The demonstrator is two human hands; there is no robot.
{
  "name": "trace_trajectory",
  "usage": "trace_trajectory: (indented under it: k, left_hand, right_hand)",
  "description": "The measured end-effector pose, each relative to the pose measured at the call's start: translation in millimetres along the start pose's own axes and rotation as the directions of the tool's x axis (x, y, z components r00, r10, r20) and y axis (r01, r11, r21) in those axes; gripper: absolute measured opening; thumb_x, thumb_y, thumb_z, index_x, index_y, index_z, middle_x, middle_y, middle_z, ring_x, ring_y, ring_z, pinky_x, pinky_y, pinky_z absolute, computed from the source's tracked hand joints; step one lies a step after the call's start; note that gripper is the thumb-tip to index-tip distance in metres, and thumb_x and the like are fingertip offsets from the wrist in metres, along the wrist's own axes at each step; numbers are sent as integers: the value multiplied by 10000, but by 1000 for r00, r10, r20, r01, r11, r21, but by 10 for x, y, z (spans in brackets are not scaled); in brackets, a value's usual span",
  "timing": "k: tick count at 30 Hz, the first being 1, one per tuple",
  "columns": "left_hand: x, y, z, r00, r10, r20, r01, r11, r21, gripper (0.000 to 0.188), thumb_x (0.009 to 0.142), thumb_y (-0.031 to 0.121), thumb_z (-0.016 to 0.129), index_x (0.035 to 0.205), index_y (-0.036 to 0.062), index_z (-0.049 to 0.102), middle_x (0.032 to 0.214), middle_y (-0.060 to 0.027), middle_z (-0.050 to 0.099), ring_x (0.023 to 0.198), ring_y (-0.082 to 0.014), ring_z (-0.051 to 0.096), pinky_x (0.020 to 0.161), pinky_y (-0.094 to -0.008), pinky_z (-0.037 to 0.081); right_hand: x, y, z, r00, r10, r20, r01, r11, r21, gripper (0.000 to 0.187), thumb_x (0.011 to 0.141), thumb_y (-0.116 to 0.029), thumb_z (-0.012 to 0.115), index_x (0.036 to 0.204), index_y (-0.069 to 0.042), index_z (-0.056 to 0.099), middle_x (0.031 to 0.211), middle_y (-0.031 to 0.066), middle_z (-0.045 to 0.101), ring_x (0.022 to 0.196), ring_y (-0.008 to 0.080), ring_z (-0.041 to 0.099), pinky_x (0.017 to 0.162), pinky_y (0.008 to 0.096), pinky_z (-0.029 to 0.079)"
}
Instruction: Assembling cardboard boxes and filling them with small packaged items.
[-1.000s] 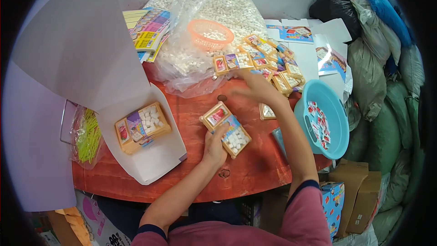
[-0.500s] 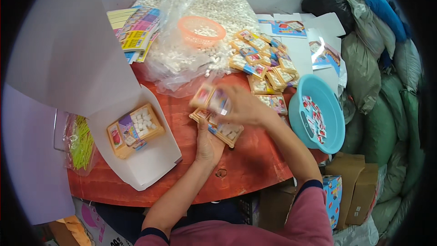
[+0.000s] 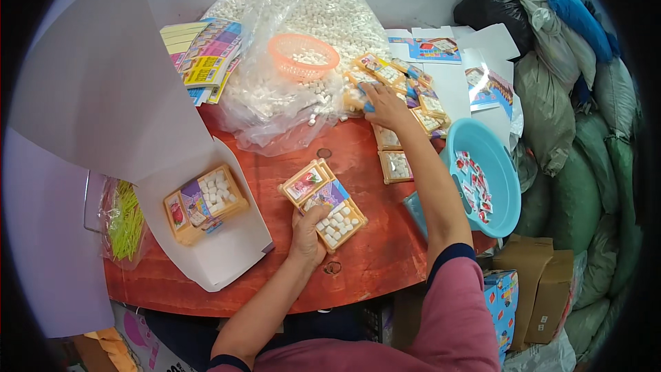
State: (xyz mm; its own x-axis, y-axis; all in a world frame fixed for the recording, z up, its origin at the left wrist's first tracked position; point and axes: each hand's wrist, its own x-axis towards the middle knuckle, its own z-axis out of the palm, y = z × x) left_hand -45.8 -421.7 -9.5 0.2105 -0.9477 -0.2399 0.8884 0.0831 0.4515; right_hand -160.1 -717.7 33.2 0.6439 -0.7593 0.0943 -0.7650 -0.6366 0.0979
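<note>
My left hand (image 3: 308, 234) is closed around a stack of small tan plastic trays (image 3: 339, 226), thumb on top, above the red table. The top tray shows white pellet-like pieces in one part and a strawberry picture and purple-blue label in the others. My right hand (image 3: 387, 109), with blue coverings on its fingertips, reaches to the near left side of a pile of similar filled trays (image 3: 383, 72). Its fingers close on a blurred tan tray (image 3: 354, 98) there. Further trays lie stacked in an open white carton (image 3: 241, 238) at the left.
Behind the hands, a large clear bag of white pellets (image 3: 241, 107) holds an orange basket (image 3: 277, 47). A blue basin (image 3: 513, 186) with small red-and-white packets stands right. Printed cards (image 3: 213, 52), yellow-green sticks (image 3: 124, 220) and stuffed sacks (image 3: 544, 110) surround the workspace.
My right hand has left the stack in my left hand and moved up and right to the pile. The left hand's stack now sits lower, its top tray facing up.
</note>
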Motion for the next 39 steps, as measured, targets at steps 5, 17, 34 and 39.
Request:
trace_trajectory:
  k: [5,17,34,39]
  left_hand:
    - [44,-104,83,987,78,-141,-80,997,-12,453,832,-5,595,1232,75,398,1095,-73,549,971,-182,608,823,-345,542]
    - [-81,-264,29,989,136,54,-136,991,-3,602,868,383,648,1321,96,375,1190,-36,511,1077,-158,520,914,-333,452]
    - [-308,-54,-107,999,48,4,-48,999,21,430,841,196,625,1218,54,475,1082,-80,593,968,-187,612,843,-362,529]
    - [-398,-29,-113,991,122,-47,-118,990,76,412,842,191,622,1201,45,485,1066,-85,601,966,-187,614,844,-359,528]
  right_hand:
    - [-538,-300,-162,912,154,-379,-84,977,194,513,769,-97,584,1265,-72,455,1018,142,620,911,315,612,730,418,513]
    - [-2192,-1633,-644,897,-135,-421,280,910,306,452,680,-180,725,1097,-104,566,1121,97,544,1033,290,525,826,445,383]
    - [-1495,-10,68,1000,-12,-2,12,1000,13,426,700,-81,604,1114,-18,525,1154,193,535,1085,348,534,888,441,461]
    - [-1370,-245,-237,976,88,197,-140,953,270,627,633,-209,662,1209,-21,502,1153,236,523,1082,386,511,929,401,433]
